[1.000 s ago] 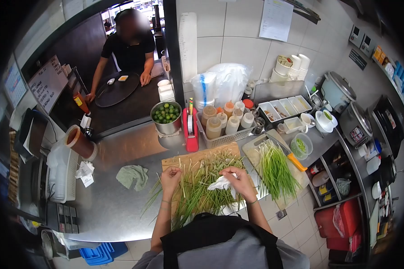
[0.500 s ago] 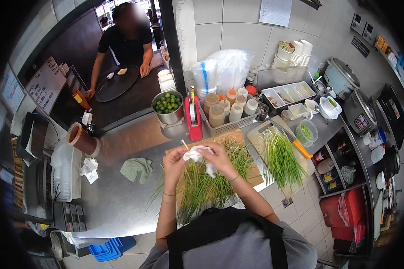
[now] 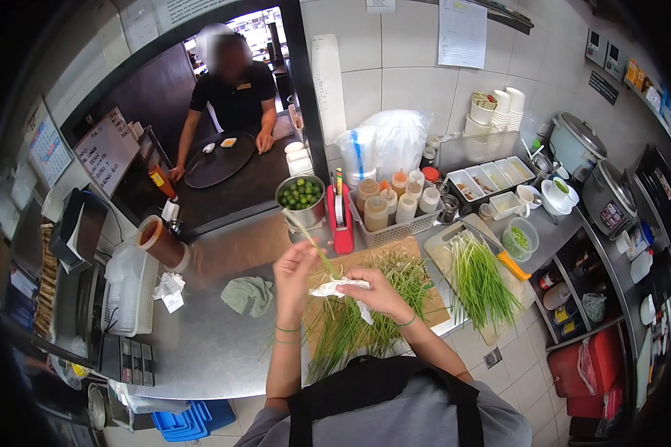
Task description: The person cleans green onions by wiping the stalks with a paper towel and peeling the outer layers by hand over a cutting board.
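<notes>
My left hand [image 3: 294, 270] pinches a thin green onion stalk [image 3: 325, 261], which tilts with its pale end up and to the left. Closed around a crumpled white paper towel [image 3: 341, 287] is my right hand [image 3: 379, 290]. The stalk's lower part meets the towel; whether the towel wraps it I cannot tell. Beneath both hands, a loose heap of green onions [image 3: 365, 320] covers much of a brown cutting board [image 3: 441, 302]. Further right, a neater bunch of green onions [image 3: 484, 279] lies on a pale cutting board [image 3: 443, 240] beside an orange-handled knife [image 3: 513, 264].
A green cloth [image 3: 247, 296] lies on the steel counter [image 3: 201, 346] to the left. Behind the boards stand a red tape dispenser [image 3: 341, 223], a basket of squeeze bottles [image 3: 399, 232] and a pot of green limes [image 3: 300, 195]. Across the pass-through, a person leans by a round tray [image 3: 220, 167].
My hands have moved apart: the left hand has drawn the stalk up and left, so more of it shows. The right hand keeps the paper towel. The whole view has shifted slightly.
</notes>
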A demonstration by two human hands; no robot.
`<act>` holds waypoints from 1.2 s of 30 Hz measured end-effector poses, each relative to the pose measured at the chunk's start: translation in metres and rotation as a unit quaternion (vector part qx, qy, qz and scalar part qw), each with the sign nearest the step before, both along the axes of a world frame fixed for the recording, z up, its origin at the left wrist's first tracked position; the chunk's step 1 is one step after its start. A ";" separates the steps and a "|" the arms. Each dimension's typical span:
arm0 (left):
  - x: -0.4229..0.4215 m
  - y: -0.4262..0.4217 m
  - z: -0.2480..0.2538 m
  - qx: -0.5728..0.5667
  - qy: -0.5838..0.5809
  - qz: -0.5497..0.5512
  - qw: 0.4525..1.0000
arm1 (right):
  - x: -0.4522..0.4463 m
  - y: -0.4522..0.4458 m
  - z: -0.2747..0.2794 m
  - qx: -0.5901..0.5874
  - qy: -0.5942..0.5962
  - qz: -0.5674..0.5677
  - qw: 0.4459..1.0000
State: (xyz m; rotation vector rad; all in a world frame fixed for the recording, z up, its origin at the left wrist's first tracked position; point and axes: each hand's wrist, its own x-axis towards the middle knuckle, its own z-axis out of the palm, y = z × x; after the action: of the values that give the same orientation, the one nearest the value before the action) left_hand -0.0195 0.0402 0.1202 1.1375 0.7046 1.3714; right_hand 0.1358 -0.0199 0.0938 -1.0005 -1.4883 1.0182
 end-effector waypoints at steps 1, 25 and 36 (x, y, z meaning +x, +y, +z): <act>0.003 -0.006 -0.001 -0.010 0.021 -0.029 0.999 | 0.001 -0.001 0.003 -0.028 0.000 0.004 1.000; 0.010 -0.029 -0.055 0.024 0.250 -0.077 0.965 | 0.014 -0.012 -0.010 -0.261 0.423 0.035 0.867; 0.023 -0.044 -0.056 0.168 0.395 0.019 0.903 | 0.003 -0.002 -0.051 -0.204 0.385 -0.062 0.898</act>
State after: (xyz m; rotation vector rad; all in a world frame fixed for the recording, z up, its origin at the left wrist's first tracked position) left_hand 0.0030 -0.0037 0.0640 2.0129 1.0830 1.0526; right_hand 0.1391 -0.0215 0.0433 -0.8060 -0.5604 1.4477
